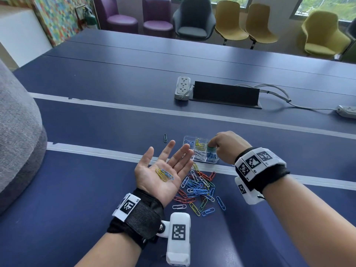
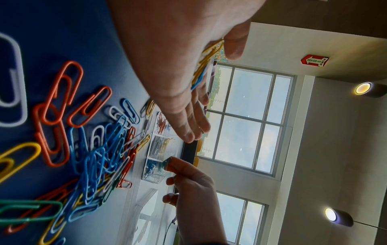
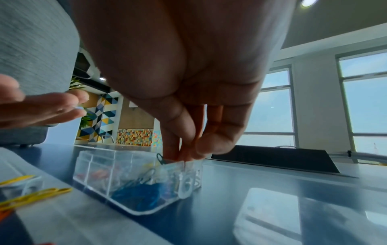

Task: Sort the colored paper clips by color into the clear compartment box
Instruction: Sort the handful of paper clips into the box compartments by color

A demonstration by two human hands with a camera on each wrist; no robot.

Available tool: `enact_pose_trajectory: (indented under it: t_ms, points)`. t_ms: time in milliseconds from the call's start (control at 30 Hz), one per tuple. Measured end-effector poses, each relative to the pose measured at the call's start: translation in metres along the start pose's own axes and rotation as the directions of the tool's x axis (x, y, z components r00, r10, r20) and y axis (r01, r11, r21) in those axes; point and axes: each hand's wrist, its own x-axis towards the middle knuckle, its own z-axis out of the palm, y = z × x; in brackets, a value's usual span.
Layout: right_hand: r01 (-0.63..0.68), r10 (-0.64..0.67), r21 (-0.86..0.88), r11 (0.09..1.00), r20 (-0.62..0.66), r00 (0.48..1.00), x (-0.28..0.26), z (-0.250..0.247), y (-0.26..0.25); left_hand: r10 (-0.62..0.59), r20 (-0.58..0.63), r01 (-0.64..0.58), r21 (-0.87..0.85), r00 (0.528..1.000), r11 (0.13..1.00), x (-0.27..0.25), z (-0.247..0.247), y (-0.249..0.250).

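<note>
My left hand [image 1: 165, 160] lies open, palm up, above the blue table, with a few yellow and blue paper clips [image 1: 164, 174] resting on the palm. Just right of it stands the clear compartment box [image 1: 212, 161], with red, yellow, white, blue and green clips in separate cells. My right hand [image 1: 212, 145] reaches down into the far right cell and pinches a green paper clip [image 2: 167, 161] between its fingertips [image 3: 173, 149]. A mixed pile of clips [image 1: 198, 187] lies on the table in front of the box. One dark clip [image 1: 165, 138] lies alone to the box's left.
A white power strip [image 1: 182, 88] and a raised black cable hatch [image 1: 225, 95] sit farther back, with a cable running to a second strip [image 1: 346, 111]. A grey cushion [image 1: 17, 132] bulges in at the left. White tape lines [image 1: 96, 151] cross the table.
</note>
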Motion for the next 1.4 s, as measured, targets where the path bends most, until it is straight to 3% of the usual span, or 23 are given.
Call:
enact_pose_trajectory:
  t_ms: [100, 233, 367, 567, 667, 733, 900, 1233, 1300, 1400]
  points:
    - [0.011, -0.011, -0.029, 1.000, 0.016, 1.000, -0.001, -0.003, -0.001, -0.002, -0.004, 0.002, -0.004, 1.000, 1.000, 0.000, 0.001, 0.000]
    - [-0.009, 0.017, 0.082, 0.997, -0.096, 0.995, -0.001, -0.009, 0.003, -0.006, -0.004, 0.006, -0.002, 1.000, 1.000, 0.000, 0.000, -0.001]
    - [0.045, -0.034, 0.102, 0.994, -0.106, 0.994, -0.004, -0.010, 0.000, -0.014, -0.010, 0.014, 0.007, 1.000, 1.000, 0.000, 0.001, -0.002]
    - [0.355, -0.305, 0.182, 0.917, -0.253, 0.918, -0.023, -0.012, -0.041, 0.010, -0.059, -0.009, 0.007, 0.998, 1.000, -0.001, 0.005, -0.003]
    - [0.468, -0.444, 0.204, 0.860, -0.155, 0.883, -0.039, -0.010, -0.067, 0.034, -0.076, -0.033, 0.014, 0.997, 0.999, -0.001, 0.007, -0.002]
    - [0.476, -0.470, 0.196, 0.857, -0.077, 0.879, -0.044, -0.006, -0.077, 0.037, -0.081, -0.035, 0.022, 0.996, 0.999, -0.001, 0.007, -0.001]
    - [0.448, -0.457, 0.212, 0.869, -0.003, 0.889, -0.044, 0.004, -0.086, 0.034, -0.082, -0.029, 0.054, 0.996, 0.998, -0.004, 0.004, 0.001]
    - [0.425, -0.425, 0.313, 0.849, -0.074, 0.902, -0.045, 0.004, -0.080, 0.044, -0.070, -0.042, 0.035, 0.997, 0.998, -0.001, -0.001, 0.001]
    - [0.390, -0.359, 0.343, 0.855, -0.152, 0.921, -0.042, -0.001, -0.071, 0.056, -0.078, -0.054, 0.031, 0.995, 0.998, 0.000, -0.001, 0.001]
    - [0.218, -0.130, 0.369, 0.903, -0.249, 0.960, -0.029, -0.009, -0.044, 0.056, -0.083, -0.054, 0.026, 0.995, 0.998, 0.001, -0.002, 0.001]
